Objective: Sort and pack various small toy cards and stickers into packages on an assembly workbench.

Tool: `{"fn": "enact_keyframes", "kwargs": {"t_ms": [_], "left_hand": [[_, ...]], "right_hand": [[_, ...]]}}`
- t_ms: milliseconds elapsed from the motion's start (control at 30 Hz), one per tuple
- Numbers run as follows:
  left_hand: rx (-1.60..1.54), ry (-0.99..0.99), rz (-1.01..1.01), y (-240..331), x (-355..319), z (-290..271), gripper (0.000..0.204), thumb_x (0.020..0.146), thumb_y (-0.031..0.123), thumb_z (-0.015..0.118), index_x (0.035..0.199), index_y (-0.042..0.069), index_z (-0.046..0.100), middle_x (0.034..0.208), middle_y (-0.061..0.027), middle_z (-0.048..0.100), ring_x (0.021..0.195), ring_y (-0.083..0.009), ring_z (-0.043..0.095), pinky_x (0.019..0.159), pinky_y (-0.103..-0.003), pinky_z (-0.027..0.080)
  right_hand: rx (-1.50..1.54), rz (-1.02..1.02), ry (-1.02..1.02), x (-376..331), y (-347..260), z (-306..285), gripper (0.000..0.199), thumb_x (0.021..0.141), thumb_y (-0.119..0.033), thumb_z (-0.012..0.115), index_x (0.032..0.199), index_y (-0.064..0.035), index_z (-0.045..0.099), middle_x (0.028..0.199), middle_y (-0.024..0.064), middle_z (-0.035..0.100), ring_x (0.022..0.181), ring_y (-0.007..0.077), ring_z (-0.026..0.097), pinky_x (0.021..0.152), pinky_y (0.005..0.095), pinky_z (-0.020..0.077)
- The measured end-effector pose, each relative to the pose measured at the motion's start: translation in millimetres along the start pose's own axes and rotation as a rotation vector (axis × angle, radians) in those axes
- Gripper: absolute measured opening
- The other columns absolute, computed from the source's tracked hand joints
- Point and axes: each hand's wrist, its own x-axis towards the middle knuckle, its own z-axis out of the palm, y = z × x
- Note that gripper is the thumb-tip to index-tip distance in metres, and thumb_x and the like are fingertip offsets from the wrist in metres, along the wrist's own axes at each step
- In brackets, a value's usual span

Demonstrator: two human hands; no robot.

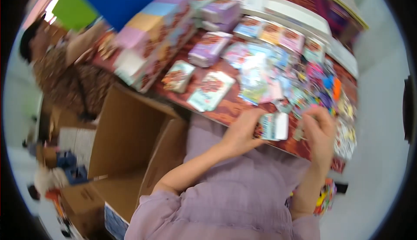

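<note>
The head view shows the left hand [241, 132] pinching a small card packet [274, 126] at its left end above the table's [226, 110] near edge, long axis running toward the right hand [319, 132], just beside it, its fingers curled on something too blurred to name.

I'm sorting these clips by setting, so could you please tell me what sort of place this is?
Probably a packing or sorting spot for small toys or stationery: a patterned table crowded with colourful packets, stacked boxes, and an open cardboard carton beside it. The left hand holds a small packet.
</note>
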Motion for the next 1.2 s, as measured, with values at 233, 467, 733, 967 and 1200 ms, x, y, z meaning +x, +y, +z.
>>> {"fn": "enact_keyframes", "kwargs": {"t_ms": [233, 467, 733, 967, 1200], "left_hand": [[-0.079, 0.056, -0.092, 13.4, -5.3, -7.0, 0.071, 0.067, 0.015, 0.085, 0.127, 0.004, 0.049, 0.121, -0.0162, 0.055, 0.116, -0.0361, 0.053, 0.097, -0.043, 0.046], [-0.024, 0.084, -0.171, -1.7, -9.6, -11.9, 0.072, 0.066, 0.014, 0.087, 0.127, 0.003, 0.051, 0.120, -0.0163, 0.058, 0.114, -0.0355, 0.056, 0.096, -0.041, 0.046], [-0.011, 0.005, -0.190, 0.8, -3.5, 3.1, 0.074, 0.066, 0.008, 0.087, 0.130, 0.004, 0.050, 0.119, -0.0126, 0.057, 0.107, -0.0272, 0.059, 0.089, -0.037, 0.049], [-0.238, 0.023, -0.346, -2.1, -7.1, 9.9, 0.075, 0.071, 0.001, 0.084, 0.135, 0.004, 0.045, 0.116, -0.0077, 0.057, 0.096, -0.0152, 0.060, 0.076, -0.027, 0.051], [-0.317, 0.073, -0.392, -16.7, -0.6, 19.5, 0.079, 0.074, 0.000, 0.083, 0.139, 0.004, 0.037, 0.121, -0.0108, 0.052, 0.106, -0.0187, 0.059, 0.082, -0.030, 0.053]], "right_hand": [[0.255, 0.069, -0.097, 12.8, -9.5, 33.3, 0.010, 0.092, -0.001, 0.059, 0.101, -0.0011, 0.061, 0.083, 0.0044, 0.063, 0.058, 0.0066, 0.054, 0.050, 0.0200, 0.0436], [-0.343, -0.335, -0.044, 15.8, 23.8, 43.9, 0.010, 0.088, 0.003, 0.062, 0.099, 0.0017, 0.063, 0.089, 0.0034, 0.062, 0.075, 0.0095, 0.059, 0.063, 0.0237, 0.0484], [-0.469, -0.427, -0.013, -0.3, 16.4, 48.3, 0.016, 0.082, 0.002, 0.066, 0.097, 0.0003, 0.062, 0.091, 0.0126, 0.060, 0.081, 0.0306, 0.062, 0.070, 0.0377, 0.0496], [-0.469, -0.547, 0.034, -11.9, 31.8, 43.4, 0.014, 0.079, -0.005, 0.070, 0.092, -0.0046, 0.065, 0.102, 0.0080, 0.061, 0.097, 0.0295, 0.058, 0.080, 0.0389, 0.0489], [-0.569, -0.385, 0.430, -35.0, 76.8, -37.9, 0.009, 0.083, -0.007, 0.073, 0.088, -0.0016, 0.068, 0.086, 0.0101, 0.064, 0.081, 0.0264, 0.063, 0.075, 0.0364, 0.0502]]}}
